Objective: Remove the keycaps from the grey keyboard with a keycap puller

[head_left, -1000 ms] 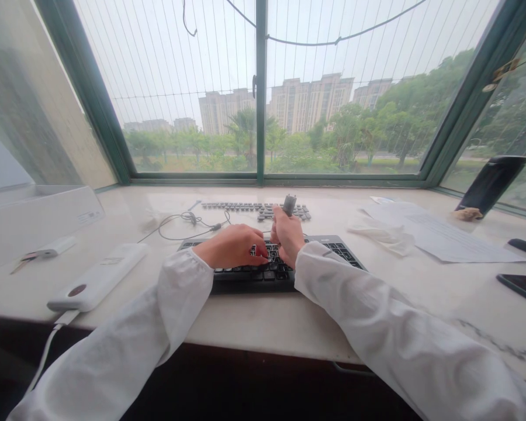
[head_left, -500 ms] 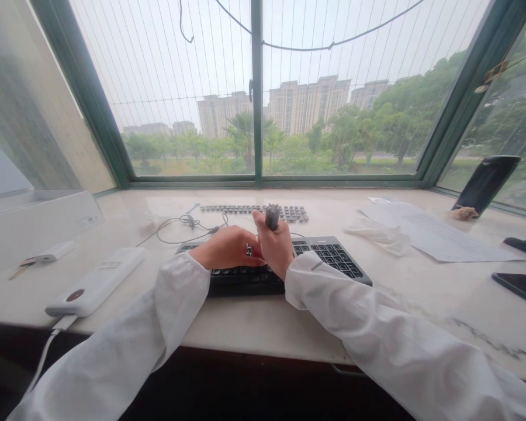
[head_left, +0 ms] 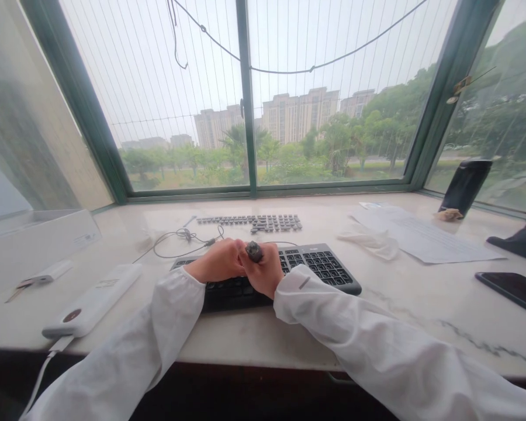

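Observation:
My right hand (head_left: 265,270) is wrapped round a dark grey handle (head_left: 253,251), whose rounded, ridged end points up towards me. The tool's working end is hidden below the fist, so its kind cannot be made out. Against it, my left hand (head_left: 221,260) is bent inwards, its fingers closed and touching the right hand; what they hold, if anything, is hidden. Both hands are over the middle of a black keyboard (head_left: 328,266), which lies flat at the front of the white counter. Keys show on its right part; the hands and sleeves cover much of the rest.
Loose keycaps (head_left: 276,222) lie in rows behind the keyboard, beside a coiled cable (head_left: 170,237). On the left are a white power bank (head_left: 94,301) and a white box (head_left: 39,234). Paper (head_left: 425,234), crumpled tissue (head_left: 372,242), a phone (head_left: 512,292) and a black cylinder (head_left: 464,187) lie or stand right.
My left hand has drawn up against the right hand, its fingers less spread. The handle has tilted so its end faces me more. The whole view has shifted slightly.

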The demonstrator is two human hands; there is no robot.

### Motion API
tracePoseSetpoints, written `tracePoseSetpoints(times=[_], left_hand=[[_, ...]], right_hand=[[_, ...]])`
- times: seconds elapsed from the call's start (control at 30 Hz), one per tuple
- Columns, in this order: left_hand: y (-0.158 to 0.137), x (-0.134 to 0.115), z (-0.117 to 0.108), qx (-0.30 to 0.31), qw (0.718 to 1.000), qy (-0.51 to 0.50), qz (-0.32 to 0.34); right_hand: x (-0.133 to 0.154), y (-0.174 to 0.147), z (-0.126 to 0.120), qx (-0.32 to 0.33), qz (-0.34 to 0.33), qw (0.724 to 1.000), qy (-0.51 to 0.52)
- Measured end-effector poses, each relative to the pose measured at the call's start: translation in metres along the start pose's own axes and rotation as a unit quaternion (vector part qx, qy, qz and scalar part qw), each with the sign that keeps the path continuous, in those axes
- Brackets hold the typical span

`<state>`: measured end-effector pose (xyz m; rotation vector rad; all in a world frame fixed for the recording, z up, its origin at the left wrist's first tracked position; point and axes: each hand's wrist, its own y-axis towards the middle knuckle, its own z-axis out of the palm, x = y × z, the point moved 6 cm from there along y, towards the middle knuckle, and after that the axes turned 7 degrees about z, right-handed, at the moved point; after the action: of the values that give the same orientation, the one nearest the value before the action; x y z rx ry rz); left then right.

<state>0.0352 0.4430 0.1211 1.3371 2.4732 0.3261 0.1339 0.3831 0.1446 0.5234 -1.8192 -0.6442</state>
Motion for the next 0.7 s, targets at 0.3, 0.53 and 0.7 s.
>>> tracePoseSetpoints(times=[0.3,0.53,0.7], left_hand=[[0.0,-0.028,-0.018,0.018,1.0,0.0,0.004],[0.0,-0.031,-0.022,0.019,1.0,0.006,-0.009],[0.0,-0.026,-0.018,0.033,0.999,-0.036,-0.022]], right_hand=[[0.006,-0.006,-0.002,-0.014,-0.038,0.999,-0.014],[0.01,-0.009,-0.004,-0.031,-0.045,0.998,-0.021],[-0.006,0.0,-0.011,-0.09,0.061,0.992,0.058]])
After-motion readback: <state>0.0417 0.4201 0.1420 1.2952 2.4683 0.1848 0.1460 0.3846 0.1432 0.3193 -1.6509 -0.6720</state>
